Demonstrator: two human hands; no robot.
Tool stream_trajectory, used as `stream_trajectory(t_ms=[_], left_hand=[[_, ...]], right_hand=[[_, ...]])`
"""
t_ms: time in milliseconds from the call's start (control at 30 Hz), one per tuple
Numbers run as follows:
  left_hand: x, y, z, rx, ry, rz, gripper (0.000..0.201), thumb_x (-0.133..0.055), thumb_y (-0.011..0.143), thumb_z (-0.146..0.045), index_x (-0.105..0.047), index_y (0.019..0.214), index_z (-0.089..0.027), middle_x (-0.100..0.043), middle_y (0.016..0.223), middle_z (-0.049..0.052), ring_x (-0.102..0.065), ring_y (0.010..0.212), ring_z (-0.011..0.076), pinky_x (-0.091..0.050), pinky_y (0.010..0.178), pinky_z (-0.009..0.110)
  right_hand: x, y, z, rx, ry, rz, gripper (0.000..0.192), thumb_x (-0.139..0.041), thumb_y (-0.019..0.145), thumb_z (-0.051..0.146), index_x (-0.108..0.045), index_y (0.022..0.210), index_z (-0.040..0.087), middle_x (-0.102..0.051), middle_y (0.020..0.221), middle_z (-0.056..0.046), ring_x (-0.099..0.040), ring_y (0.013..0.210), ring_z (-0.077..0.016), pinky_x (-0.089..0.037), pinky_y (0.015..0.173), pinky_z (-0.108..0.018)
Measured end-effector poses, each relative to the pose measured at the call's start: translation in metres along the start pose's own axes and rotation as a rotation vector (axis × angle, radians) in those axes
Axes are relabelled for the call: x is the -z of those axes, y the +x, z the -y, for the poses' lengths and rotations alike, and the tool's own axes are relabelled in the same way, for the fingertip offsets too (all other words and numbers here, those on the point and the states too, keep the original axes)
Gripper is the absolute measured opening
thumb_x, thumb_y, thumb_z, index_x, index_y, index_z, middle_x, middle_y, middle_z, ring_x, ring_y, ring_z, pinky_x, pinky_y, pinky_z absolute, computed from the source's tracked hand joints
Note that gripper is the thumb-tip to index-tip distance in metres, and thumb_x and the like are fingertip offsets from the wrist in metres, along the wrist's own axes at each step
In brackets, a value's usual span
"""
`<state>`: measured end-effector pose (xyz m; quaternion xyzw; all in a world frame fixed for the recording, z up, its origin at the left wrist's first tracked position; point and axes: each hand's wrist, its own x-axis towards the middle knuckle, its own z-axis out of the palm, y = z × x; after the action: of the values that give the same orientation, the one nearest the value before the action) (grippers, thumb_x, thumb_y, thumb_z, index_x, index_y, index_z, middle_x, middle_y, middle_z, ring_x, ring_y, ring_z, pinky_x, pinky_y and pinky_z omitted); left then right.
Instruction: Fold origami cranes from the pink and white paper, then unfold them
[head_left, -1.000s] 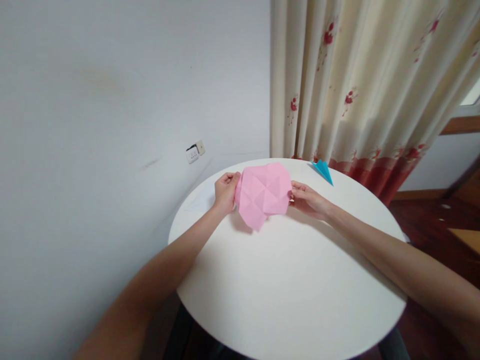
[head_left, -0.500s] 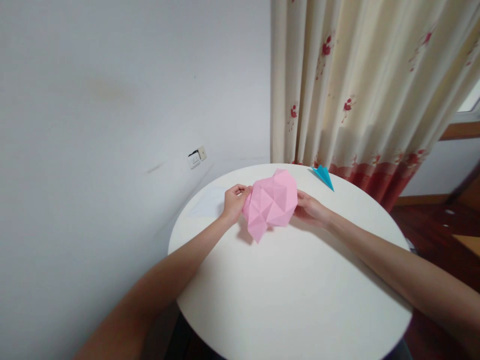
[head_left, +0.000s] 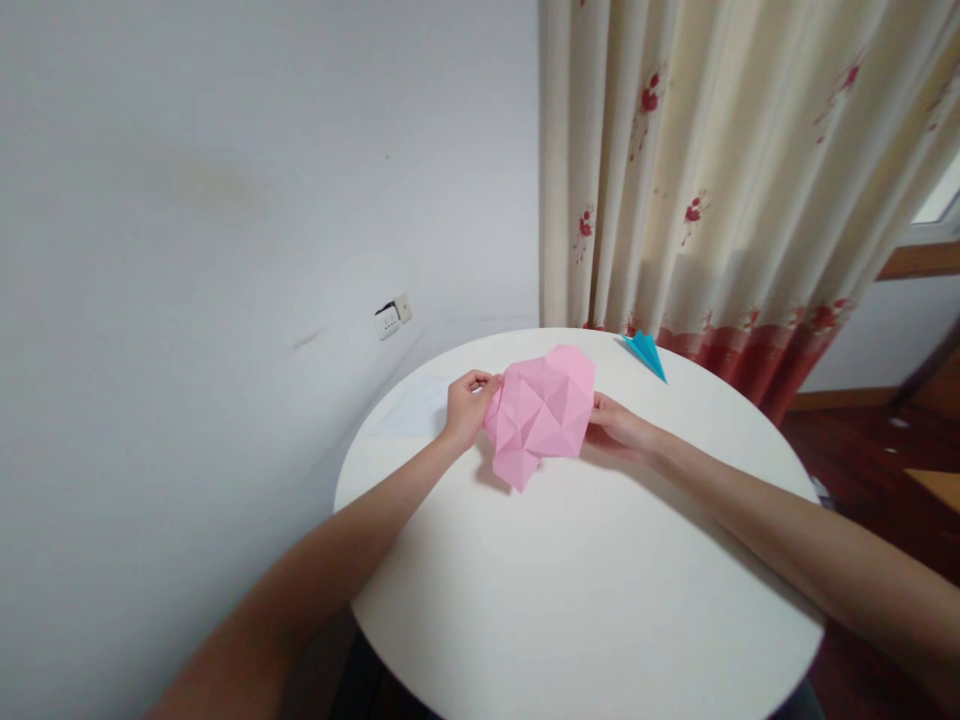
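A pink sheet of paper, covered in crossing fold creases and partly buckled, is held up above the round white table. My left hand pinches its left edge between thumb and fingers. At the opposite edge, my right hand grips the paper, with its fingertips hidden behind the sheet. A shadow falls on the tabletop below the paper's lower left.
A blue folded paper plane lies near the table's far right edge. Left of my left hand rests a white sheet. The wall with a socket borders the left, and a floral curtain hangs behind.
The pink paper has flexed: its top right edge sits slightly lower and its bottom tip has shifted a little to the right. Both hands keep hold of it in nearly the same places.
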<state>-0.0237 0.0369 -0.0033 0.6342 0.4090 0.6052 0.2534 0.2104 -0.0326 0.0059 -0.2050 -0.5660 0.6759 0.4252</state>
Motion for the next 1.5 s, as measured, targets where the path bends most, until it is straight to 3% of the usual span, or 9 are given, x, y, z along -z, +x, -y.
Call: stream_trajectory(t_ms=[100,233,367,533,933,1133,1233,1367,1500], left_hand=[[0.01,0.01,-0.011,-0.035,0.041,-0.036,0.023,-0.066,0.075,-0.038,-0.065,0.075,-0.016,-0.065,0.075,0.002,-0.058,0.075,0.0146,-0.044,0.072,0.025],[0.048,0.034,-0.036,-0.148,0.176,-0.173,0.021,-0.07,0.072,-0.035,-0.067,0.077,-0.015,-0.066,0.077,0.003,-0.059,0.074,0.0138,-0.045,0.071,0.024],[0.089,0.042,-0.044,-0.109,0.261,-0.077,0.022,-0.071,0.07,-0.035,-0.066,0.081,-0.016,-0.066,0.078,0.002,-0.055,0.059,0.0105,-0.04,0.055,0.021],[0.122,0.028,-0.022,-0.016,0.336,0.017,0.027,-0.068,0.071,-0.038,-0.066,0.085,-0.015,-0.066,0.082,0.004,-0.057,0.061,0.0112,-0.042,0.056,0.022],[0.218,0.024,0.038,0.241,0.704,-0.062,0.027,-0.063,0.068,-0.036,-0.063,0.088,-0.018,-0.064,0.075,0.0,-0.058,0.065,0.0149,-0.041,0.06,0.024],[0.229,0.025,0.06,0.287,0.829,0.025,0.024,-0.058,0.073,-0.029,-0.062,0.094,-0.019,-0.064,0.075,0.0,-0.058,0.064,0.0151,-0.045,0.061,0.025],[0.223,0.033,0.061,0.176,0.992,0.123,0.03,-0.056,0.076,-0.025,-0.062,0.104,-0.016,-0.066,0.097,0.008,-0.062,0.089,0.0212,-0.047,0.082,0.032],[0.184,0.051,0.059,-0.078,1.009,0.416,0.039,-0.043,0.089,-0.03,-0.057,0.123,-0.016,-0.055,0.132,0.012,-0.048,0.124,0.0234,-0.034,0.107,0.038],[0.141,0.062,0.069,-0.015,1.035,0.652,0.058,-0.03,0.094,-0.049,-0.038,0.143,-0.02,-0.035,0.15,0.011,-0.026,0.141,0.0284,-0.02,0.113,0.049]], right_hand=[[-0.002,0.001,0.002,0.02,0.023,-0.078,0.019,-0.071,0.073,0.033,-0.066,0.083,0.017,-0.068,0.079,-0.004,-0.06,0.072,-0.0159,-0.047,0.073,-0.03],[0.009,0.007,0.003,0.081,-0.035,-0.339,0.017,-0.068,0.074,0.032,-0.063,0.073,0.016,-0.062,0.069,0.0,-0.053,0.062,-0.0107,-0.043,0.06,-0.023],[0.018,0.026,-0.002,0.087,-0.166,-0.542,0.017,-0.068,0.072,0.03,-0.061,0.07,0.015,-0.062,0.07,-0.001,-0.055,0.064,-0.0114,-0.045,0.059,-0.022],[0.013,0.075,-0.018,0.082,-0.331,-0.575,0.015,-0.061,0.076,0.026,-0.058,0.067,0.014,-0.061,0.062,-0.002,-0.057,0.057,-0.0124,-0.048,0.054,-0.024],[-0.01,0.249,-0.075,-0.05,-0.803,-0.576,0.011,-0.055,0.081,0.018,-0.061,0.072,0.014,-0.064,0.062,-0.004,-0.059,0.057,-0.0125,-0.043,0.053,-0.021],[-0.009,0.277,-0.101,-0.074,-1.009,-0.574,0.011,-0.06,0.078,0.02,-0.065,0.087,0.015,-0.069,0.093,-0.012,-0.063,0.087,-0.019,-0.045,0.075,-0.025],[-0.009,0.278,-0.109,-0.092,-1.057,-0.57,0.023,-0.057,0.081,0.022,-0.064,0.103,0.017,-0.069,0.098,-0.011,-0.063,0.09,-0.0196,-0.045,0.077,-0.026],[-0.009,0.275,-0.111,-0.085,-1.188,-0.5,0.034,-0.052,0.085,0.024,-0.056,0.118,0.018,-0.068,0.104,-0.011,-0.063,0.094,-0.0204,-0.044,0.079,-0.027],[-0.01,0.271,-0.101,-0.12,-1.306,-0.456,0.039,-0.045,0.087,0.02,-0.049,0.126,0.015,-0.065,0.11,-0.014,-0.061,0.1,-0.0238,-0.044,0.083,-0.032]])
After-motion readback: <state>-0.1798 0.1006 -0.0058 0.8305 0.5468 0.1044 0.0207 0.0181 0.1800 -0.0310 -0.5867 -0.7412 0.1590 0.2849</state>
